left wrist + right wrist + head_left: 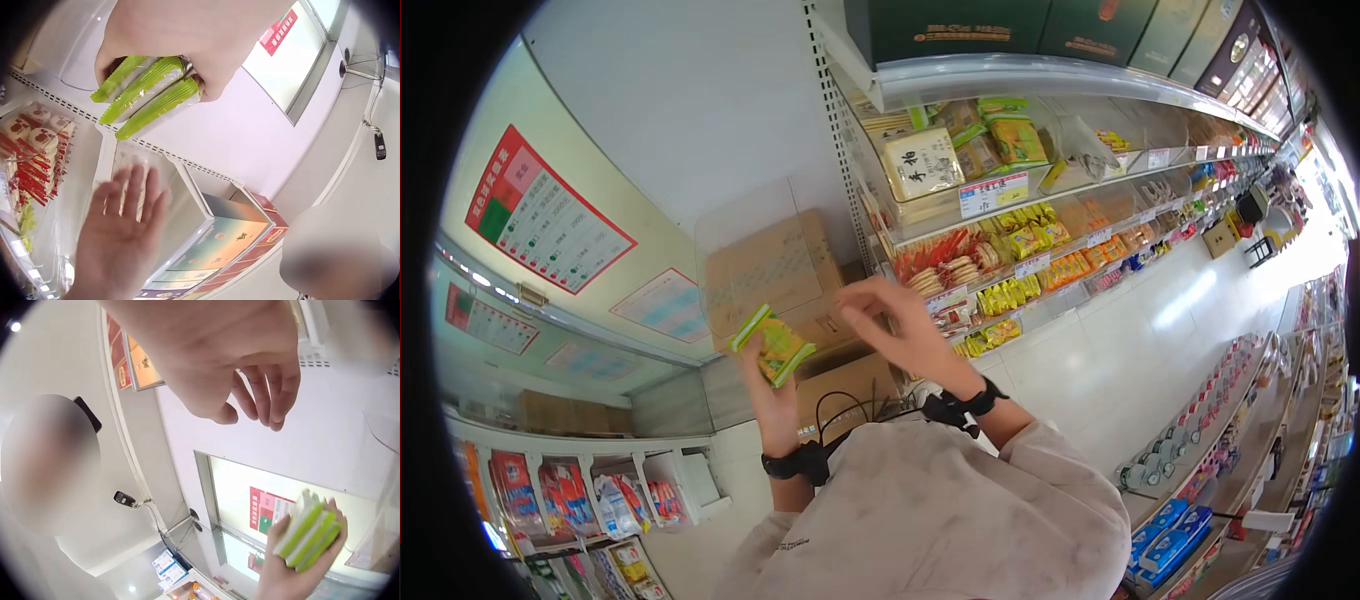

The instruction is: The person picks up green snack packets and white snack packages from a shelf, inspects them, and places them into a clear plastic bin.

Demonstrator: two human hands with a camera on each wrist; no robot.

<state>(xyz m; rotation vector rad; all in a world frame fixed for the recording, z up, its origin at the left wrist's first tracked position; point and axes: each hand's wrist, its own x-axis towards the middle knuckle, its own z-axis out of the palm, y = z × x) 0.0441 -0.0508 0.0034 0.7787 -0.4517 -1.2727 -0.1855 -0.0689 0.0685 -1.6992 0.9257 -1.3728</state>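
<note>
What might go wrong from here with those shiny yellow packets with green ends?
The left hand grips several yellow packets with green ends side by side, so one might slip out. Squeezing harder might crush them. The empty right hand looks near the red-and-white snacks on the shelf and might brush them.

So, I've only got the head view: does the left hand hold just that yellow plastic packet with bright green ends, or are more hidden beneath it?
Observer: More. The left wrist view shows three green-ended plastic packets stacked together in the left hand.
Operator: Got it. And is anything tucked inside the right hand?
Observer: Nothing. From the right wrist view, its fingers hang loosely bent, with no packet between them and the thumb.
</note>
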